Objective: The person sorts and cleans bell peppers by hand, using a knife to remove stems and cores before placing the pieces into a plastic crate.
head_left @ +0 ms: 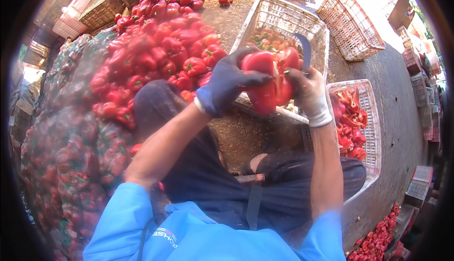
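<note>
In its dark blue glove, my left hand is closed round a red bell pepper that is split open, its pale core showing. My right hand, in a white glove with dark fingers, grips a knife whose curved blade points up and away. The fingers of that hand also press against the right part of the pepper; the knife's handle is hidden in the hand. Both hands are above the near edge of a white plastic crate holding greenish and orange pepper scraps.
A heap of whole red bell peppers lies at the left, beside filled net sacks. Cut red pepper pieces fill a second crate by my right knee. Another crate stands beyond; more peppers lie at lower right.
</note>
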Motion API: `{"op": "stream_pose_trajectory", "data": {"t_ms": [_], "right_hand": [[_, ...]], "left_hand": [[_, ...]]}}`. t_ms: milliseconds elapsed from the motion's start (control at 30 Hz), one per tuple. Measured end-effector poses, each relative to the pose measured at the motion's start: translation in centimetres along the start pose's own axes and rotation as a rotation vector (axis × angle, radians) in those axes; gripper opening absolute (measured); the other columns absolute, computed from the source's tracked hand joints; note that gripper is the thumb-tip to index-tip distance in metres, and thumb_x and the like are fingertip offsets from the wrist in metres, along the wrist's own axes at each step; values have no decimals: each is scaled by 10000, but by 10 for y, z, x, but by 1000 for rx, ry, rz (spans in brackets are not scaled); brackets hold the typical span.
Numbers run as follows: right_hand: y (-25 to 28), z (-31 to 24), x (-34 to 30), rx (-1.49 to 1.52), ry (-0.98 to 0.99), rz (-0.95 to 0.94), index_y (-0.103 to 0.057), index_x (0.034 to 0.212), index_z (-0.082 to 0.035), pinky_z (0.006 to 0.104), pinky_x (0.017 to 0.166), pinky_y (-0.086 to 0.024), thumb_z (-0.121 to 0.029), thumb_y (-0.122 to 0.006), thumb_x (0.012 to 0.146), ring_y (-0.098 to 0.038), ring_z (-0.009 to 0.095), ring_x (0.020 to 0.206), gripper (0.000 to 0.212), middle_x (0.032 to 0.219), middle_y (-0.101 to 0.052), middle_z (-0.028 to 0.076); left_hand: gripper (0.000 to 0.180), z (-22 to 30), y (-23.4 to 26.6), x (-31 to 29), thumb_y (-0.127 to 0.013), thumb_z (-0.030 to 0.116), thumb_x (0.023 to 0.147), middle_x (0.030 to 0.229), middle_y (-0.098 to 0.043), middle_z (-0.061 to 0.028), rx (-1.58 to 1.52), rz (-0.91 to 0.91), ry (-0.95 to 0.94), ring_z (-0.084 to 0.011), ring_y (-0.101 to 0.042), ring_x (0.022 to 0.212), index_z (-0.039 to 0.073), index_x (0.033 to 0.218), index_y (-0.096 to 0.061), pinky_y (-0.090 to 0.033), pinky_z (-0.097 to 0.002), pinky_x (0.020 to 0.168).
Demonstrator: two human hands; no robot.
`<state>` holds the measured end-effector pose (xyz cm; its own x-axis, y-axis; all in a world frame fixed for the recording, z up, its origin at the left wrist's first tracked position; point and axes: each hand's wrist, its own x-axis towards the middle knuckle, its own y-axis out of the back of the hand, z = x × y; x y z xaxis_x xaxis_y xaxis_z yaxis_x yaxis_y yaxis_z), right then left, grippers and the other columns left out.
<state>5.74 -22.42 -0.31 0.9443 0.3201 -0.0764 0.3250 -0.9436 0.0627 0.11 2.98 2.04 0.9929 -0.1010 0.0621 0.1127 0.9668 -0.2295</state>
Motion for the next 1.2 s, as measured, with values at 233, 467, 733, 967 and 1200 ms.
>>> {"op": "stream_pose_trajectory", "data": {"t_ms": [233, 467, 733, 967, 1200], "right_hand": [[29, 39, -1, 90, 15, -7, -671, 1300, -81, 361, 883, -631, 31, -795, 870, -742, 215, 1009, 461, 1183, -730, 95], [35, 59, -7, 235, 19, -85, -714, 1247, -13, 381, 969, -620, -201, -760, 998, -753, 212, 1088, 315, 1185, -783, 105], [31, 22, -9, -91, 117, 387, -705, 1228, -45, 239, 515, -471, -335, -799, 1001, -572, 50, 623, 380, 885, -694, 25], [-24, -34, -18, -56, -214, 50, -735, 1195, -52, 235, 598, -518, -441, -846, 961, -679, 92, 731, 467, 877, -738, 44], [-42, -44, -15, 256, -339, -14, -700, 1269, -116, 457, 647, -680, -315, -811, 993, -767, 204, 844, 358, 1035, -759, 45]], "left_hand": [[755, 6, -5, -3, -911, 178, 819, 1291, -698, -102, -9, -20, -20, -165, -655, 1183, -28, 1463, -575, -546, -339, 1052], [763, 6, -13, -7, -904, 121, 809, 1328, -662, -88, -185, -76, 46, -176, -637, 1220, 10, 1481, -561, -535, -341, 1074], [746, -11, -8, -2, -873, 139, 820, 1290, -686, -150, 275, 64, -99, -227, -695, 1165, 77, 1497, -566, -583, -362, 1012], [740, -20, -25, -7, -844, 71, 812, 1327, -702, -202, 685, -12, -390, -366, -712, 1218, 87, 1502, -575, -579, -424, 1033], [918, -43, -20, -12, -848, 198, 845, 1343, -696, -228, 756, 96, -439, -426, -732, 1109, 117, 1645, -406, -604, -485, 890]]}}
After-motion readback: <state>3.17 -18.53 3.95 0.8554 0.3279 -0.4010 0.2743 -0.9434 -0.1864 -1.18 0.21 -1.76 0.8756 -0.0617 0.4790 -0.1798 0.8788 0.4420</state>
